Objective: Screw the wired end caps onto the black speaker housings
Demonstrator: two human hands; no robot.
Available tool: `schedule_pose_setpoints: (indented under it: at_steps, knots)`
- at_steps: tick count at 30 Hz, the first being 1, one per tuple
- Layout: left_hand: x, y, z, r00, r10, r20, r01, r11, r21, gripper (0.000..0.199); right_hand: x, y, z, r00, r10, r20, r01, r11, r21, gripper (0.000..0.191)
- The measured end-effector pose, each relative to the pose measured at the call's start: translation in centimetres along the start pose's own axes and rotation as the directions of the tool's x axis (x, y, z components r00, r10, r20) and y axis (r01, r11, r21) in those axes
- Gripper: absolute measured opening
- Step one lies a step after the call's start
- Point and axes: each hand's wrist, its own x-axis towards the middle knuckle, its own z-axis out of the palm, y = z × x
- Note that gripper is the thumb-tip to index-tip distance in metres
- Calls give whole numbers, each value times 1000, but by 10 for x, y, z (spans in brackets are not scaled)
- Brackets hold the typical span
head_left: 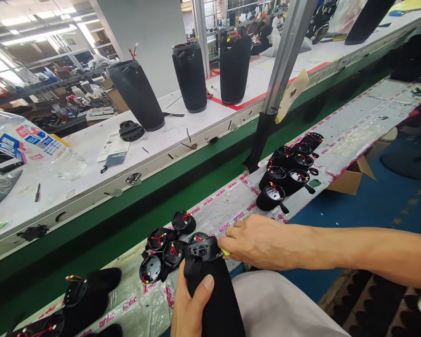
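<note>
My left hand [192, 299] is wrapped round a black fabric-covered cylinder [221, 295] that looks like a portable speaker body, its thumb lying along the side. The near end of the cylinder points down toward my lap. At its upper end sits a black plastic cap [202, 250] with moulded openings. My right hand [252, 241] is closed beside that cap, its fingers pinched at the edge. A small yellow piece [225, 252] shows under the right fingers; what exactly they grip is hidden.
A ledge [224, 206] with pink "anko" tape carries several black cylinders [171, 252] with red wires, and another cluster [271, 194] further right. On the white bench [168, 133] behind stand taller black cylinders [189, 77], a loose black cap [131, 131] and a plastic bottle [35, 142]. A metal post [284, 65] rises between.
</note>
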Motion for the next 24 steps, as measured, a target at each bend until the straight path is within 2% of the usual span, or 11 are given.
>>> schedule_pose_setpoints:
  at_steps: [3,7,11,17,21,24]
  knots:
    - [2,-7,-3,1000,-8,2,8,1000,5,83,-1,1,2,1000,-12,4,12,1000,9,14]
    - [6,-20,-10,1000,20,13,-20,1000,12,73,-2,2,6,999,-30,36,30,1000,7,7]
    - [5,-22,-12,1000,-22,-23,24,996,84,85,-3,2,8,996,-52,72,53,998,-22,16]
    - [3,-25,-13,990,99,-102,-69,963,262,88,-2,-9,8,991,-49,122,64,990,-122,18]
    - [6,-51,-16,990,101,-97,-69,954,292,88,-2,-14,12,989,-30,147,45,994,-96,19]
    - [6,-80,-22,988,77,-135,-37,960,276,96,-7,-11,18,986,-32,162,12,992,123,6]
